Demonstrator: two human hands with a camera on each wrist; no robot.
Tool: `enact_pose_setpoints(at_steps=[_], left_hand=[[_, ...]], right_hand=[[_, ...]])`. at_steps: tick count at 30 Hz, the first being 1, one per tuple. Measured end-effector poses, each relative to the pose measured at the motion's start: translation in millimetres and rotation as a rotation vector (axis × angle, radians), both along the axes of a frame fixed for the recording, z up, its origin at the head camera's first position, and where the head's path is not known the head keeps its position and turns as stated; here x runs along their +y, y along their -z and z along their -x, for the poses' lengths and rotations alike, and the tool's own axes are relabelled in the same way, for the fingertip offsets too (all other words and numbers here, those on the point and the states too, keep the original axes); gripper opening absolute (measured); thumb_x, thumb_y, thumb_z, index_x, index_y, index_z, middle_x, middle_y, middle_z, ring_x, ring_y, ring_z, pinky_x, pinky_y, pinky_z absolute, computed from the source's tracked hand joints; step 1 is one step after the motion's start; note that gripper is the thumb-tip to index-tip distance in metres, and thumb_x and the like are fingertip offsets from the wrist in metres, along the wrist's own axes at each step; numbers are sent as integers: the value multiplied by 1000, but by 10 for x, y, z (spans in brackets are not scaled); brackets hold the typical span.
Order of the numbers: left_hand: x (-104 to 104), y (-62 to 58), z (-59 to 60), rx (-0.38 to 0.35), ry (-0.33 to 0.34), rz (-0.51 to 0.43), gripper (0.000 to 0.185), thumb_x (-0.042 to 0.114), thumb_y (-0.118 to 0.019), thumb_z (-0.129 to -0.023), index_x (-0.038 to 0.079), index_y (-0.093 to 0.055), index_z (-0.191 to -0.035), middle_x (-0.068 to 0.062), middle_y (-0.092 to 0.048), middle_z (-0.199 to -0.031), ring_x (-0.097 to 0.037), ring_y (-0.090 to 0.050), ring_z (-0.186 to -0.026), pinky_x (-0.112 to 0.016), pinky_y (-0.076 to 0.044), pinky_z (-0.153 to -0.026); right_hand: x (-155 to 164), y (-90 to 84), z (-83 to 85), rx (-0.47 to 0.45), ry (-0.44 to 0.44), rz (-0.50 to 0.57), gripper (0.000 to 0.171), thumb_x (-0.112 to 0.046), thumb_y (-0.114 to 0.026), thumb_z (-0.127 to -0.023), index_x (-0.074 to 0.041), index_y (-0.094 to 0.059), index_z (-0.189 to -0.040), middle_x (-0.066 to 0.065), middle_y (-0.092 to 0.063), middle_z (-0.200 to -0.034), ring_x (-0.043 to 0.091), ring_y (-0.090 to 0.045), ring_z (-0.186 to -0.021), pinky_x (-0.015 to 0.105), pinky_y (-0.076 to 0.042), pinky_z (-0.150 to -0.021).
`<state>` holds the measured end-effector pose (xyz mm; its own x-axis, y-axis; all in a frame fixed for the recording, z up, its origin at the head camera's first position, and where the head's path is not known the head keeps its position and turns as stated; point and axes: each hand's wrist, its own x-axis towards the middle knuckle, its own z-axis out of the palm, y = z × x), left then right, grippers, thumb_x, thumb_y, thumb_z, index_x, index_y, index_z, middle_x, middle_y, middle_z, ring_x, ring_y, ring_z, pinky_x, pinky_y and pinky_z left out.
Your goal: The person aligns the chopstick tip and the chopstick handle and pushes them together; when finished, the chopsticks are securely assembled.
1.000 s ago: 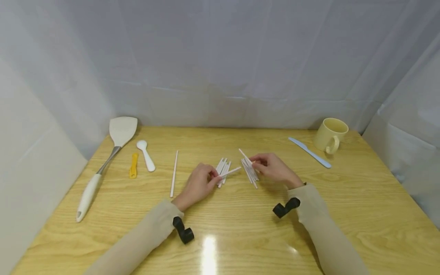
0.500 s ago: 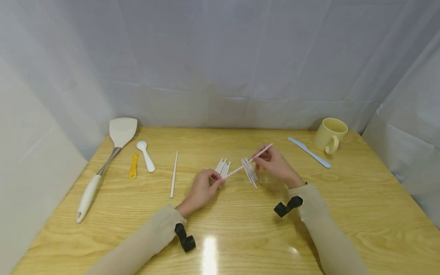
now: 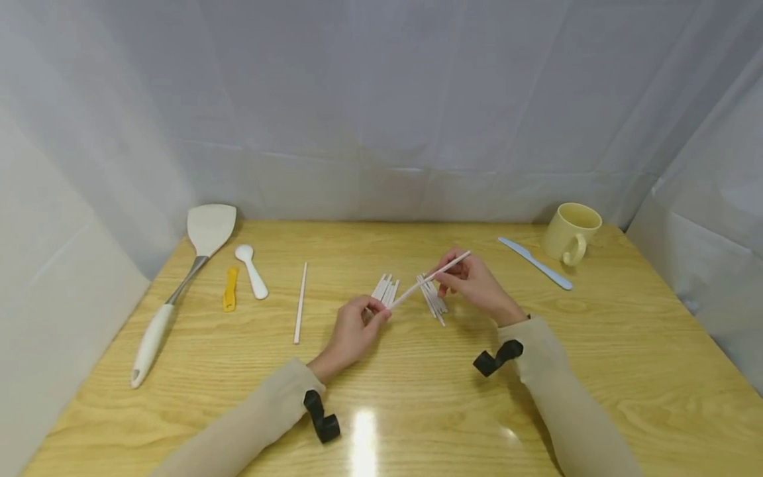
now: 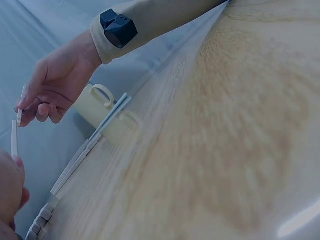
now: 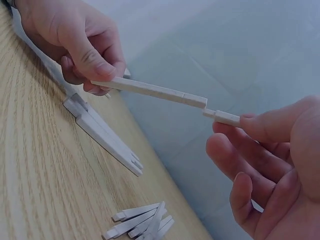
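At bench centre, the left hand and right hand each pinch an end of one white chopstick, joined from two pieces and held above the wood. Two heaps of short white sticks lie beneath: one at the left hand's 12 o'clock, one under the right hand. At 9 o'clock lie one long stick, one white spoon, one yellow tool and one spatula; at 2 o'clock, one blue knife and one cream mug. No writing is legible.

A long thin white stick is being pinched at both ends, by left hand and right hand, above two piles of short white sticks lying on the wooden table.
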<state>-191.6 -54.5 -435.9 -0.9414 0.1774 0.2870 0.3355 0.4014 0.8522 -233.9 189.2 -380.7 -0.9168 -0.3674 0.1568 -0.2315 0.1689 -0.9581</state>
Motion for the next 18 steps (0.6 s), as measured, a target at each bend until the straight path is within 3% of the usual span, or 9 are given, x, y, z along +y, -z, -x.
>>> enact_pose_setpoints(at_steps=[7, 14, 18], left_hand=[[7, 41, -5, 5, -5, 24, 6, 8, -71, -85, 5, -66, -85, -5, -59, -76, -10, -44, -63, -20, -37, -54], [22, 42, -3, 15, -8, 49, 6, 8, -71, -85, 5, -66, -84, -5, -61, -76, -11, -46, -65, -21, -39, -57], [17, 26, 1, -10, -2, 44, 6, 8, -70, -86, 4, -66, -84, -5, -61, -75, -11, -46, -64, -21, -39, -55]], right_hand=[[-6, 19, 1, -14, -4, 11, 12, 3, -55, -94, 9, -48, -100, 5, -69, -91, 12, -61, -62, 32, -53, -65], [17, 28, 7, 3, -26, -2, 17, -5, -59, -94, 9, -49, -99, 14, -68, -91, 17, -60, -62, 32, -52, -62], [-7, 44, 8, 47, -60, -53, 11, 0, -59, -93, 8, -53, -97, 20, -64, -89, 14, -58, -62, 33, -51, -60]])
